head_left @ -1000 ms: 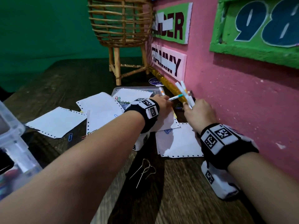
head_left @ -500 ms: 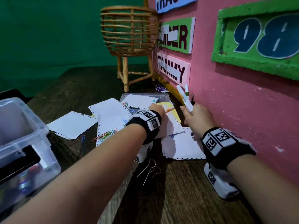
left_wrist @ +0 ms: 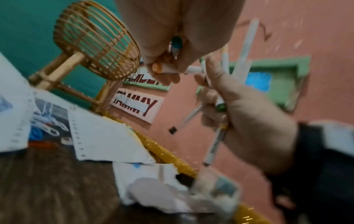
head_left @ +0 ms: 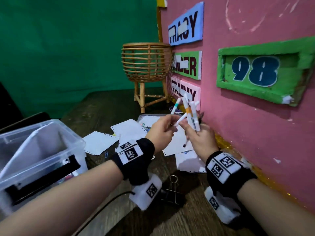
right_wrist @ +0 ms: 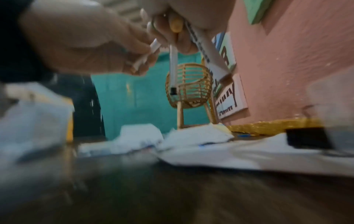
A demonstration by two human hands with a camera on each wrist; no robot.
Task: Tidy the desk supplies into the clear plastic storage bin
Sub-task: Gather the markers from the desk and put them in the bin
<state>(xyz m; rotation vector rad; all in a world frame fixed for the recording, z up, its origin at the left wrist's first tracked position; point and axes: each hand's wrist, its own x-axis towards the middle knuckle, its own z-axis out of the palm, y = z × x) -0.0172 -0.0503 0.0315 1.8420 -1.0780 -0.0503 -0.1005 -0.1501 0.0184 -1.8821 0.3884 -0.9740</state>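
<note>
My left hand (head_left: 171,124) pinches two white pens: a teal-banded pen (head_left: 175,106) and a second one with an orange cap (left_wrist: 159,67). It holds them against the bundle of white markers (head_left: 191,113) that my right hand (head_left: 192,133) grips upright, close to the pink wall. Both hands are raised above the desk and touch at the fingertips. In the left wrist view, my right hand (left_wrist: 249,115) has several markers sticking out above and below the fist. The clear plastic storage bin (head_left: 56,133) stands open at the left, apart from both hands.
Loose perforated paper sheets (head_left: 99,142) and coloured paper clips lie on the dark wooden desk (head_left: 153,218). A binder clip (head_left: 172,188) sits between my wrists. A wicker basket stand (head_left: 146,65) is at the back, the pink wall (head_left: 255,150) on the right.
My left hand has lifted off the papers with pens and moved right to meet the right hand's bundle. Both hands rose, and the bin has come further into view.
</note>
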